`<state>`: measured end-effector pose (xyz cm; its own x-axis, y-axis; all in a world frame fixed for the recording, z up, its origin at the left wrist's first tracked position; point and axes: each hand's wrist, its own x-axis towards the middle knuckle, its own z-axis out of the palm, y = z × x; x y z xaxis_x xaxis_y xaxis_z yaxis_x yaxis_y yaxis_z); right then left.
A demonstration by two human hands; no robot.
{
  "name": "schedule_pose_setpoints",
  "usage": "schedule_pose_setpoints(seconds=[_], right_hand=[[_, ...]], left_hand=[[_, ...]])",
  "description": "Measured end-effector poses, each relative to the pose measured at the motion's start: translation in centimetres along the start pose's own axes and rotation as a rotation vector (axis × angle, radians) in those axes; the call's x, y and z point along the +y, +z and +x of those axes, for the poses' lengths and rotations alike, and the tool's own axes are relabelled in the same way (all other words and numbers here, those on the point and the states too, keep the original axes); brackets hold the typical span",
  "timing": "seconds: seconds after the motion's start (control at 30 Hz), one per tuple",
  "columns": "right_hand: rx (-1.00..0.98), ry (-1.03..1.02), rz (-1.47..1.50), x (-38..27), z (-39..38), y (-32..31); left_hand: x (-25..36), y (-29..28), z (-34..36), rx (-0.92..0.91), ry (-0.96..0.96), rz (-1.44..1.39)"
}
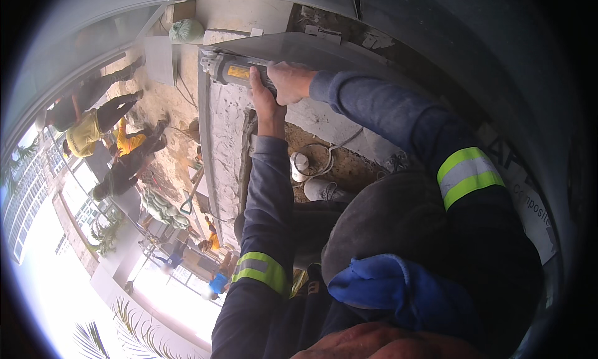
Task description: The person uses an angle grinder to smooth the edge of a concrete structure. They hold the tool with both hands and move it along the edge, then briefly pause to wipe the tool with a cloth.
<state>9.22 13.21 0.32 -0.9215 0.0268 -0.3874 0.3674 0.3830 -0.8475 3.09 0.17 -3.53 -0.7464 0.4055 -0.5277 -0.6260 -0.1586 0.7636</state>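
An angle grinder (240,71), with a grey body, a yellow label and a metal head at its left end, lies across the upper middle. My left hand (268,106) is closed around its body from below, the thumb up along the side. My right hand (290,82) wraps its rear end, close against the left one. The grinder's head is over the corner of a rough grey concrete ledge (227,119), beside a dark flat panel (268,46). Whether its disc touches the concrete cannot be made out.
A white cup-like object (299,164) and a pale cable (333,150) lie near my shoe (324,189). A green sack (186,31) rests beyond the ledge. Several people stand or work at the left, one in a yellow shirt (84,134). A shovel handle (187,203) leans nearby.
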Motion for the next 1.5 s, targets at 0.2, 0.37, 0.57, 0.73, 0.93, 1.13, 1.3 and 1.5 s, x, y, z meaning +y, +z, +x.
schedule_pose_setpoints(seconds=[0.2,0.37,0.57,0.73,0.93,1.13,1.3,1.5], right_hand=[[-0.025,0.002,0.001,0.0,0.3,-0.2],[0.012,-0.033,-0.001,-0.2,0.2,-0.2],[0.066,-0.067,-0.003,-0.1,0.1,0.0],[0.014,-0.043,0.023,0.6,-1.6,-0.4],[0.060,-0.038,0.007,1.0,-3.8,-0.9],[0.044,-0.001,0.009,0.6,-5.8,-1.6],[0.019,0.014,0.006,0.7,-7.0,-2.0],[-0.030,0.031,0.025,1.2,-8.0,-2.1]], left_hand=[[0.2,0.2,0.0,-0.001,0.016,0.023],[0.4,0.2,0.0,0.028,0.024,0.036],[0.4,0.1,0.0,-0.027,-0.003,-0.003],[-0.1,2.2,-2.0,0.018,0.015,0.024],[-0.6,4.0,-4.0,0.057,0.017,0.033],[-1.1,4.3,-5.4,0.053,-0.004,0.099],[-1.6,5.6,-6.5,0.094,-0.004,0.010],[-2.5,5.3,-7.0,0.071,0.014,0.086]])
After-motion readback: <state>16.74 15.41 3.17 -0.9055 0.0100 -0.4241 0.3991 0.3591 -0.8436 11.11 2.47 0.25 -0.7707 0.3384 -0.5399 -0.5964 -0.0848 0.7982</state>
